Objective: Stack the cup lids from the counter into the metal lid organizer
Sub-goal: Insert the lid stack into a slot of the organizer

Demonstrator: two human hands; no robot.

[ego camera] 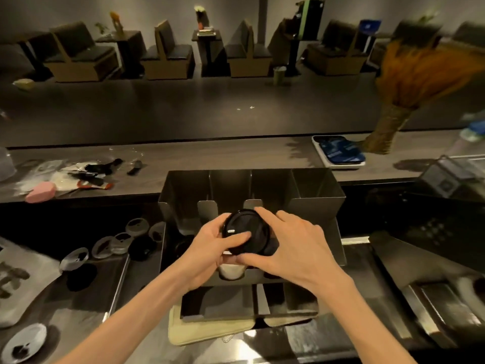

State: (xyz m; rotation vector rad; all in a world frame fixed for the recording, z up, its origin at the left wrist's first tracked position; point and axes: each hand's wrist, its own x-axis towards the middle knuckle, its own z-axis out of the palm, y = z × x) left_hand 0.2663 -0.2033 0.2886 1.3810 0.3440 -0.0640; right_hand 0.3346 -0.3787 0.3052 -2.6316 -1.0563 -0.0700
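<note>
Over the middle of the metal lid organizer (317, 195), from the head camera, we see both hands gathered round a black cup lid (245, 232) held tilted above the organizer's front compartments. Our left hand (210, 254) grips the lid from the left, its thumb lying across the lid's top and its fingers curled under the near rim. Our right hand (294, 245) grips it from the right, fingers (265, 214) spread and bent over the far rim and the thumb pressing the near edge. Below the lid, in a front compartment, a pale rounded thing shows, too hidden to name. On the tabletop (86, 306) to the left of the organizer lie loose clear lids (111, 245) and one black lid (141, 248), near its left wall; another clear lid (25, 342) sits at the near left corner. A beige cloth (199, 332) lies under the organizer's near edge. On the raised ledge beyond, a pink object (40, 191) lies at the far left and a tray with blue packets (338, 152) at the right, beside a dried orange bouquet (420, 74).
</note>
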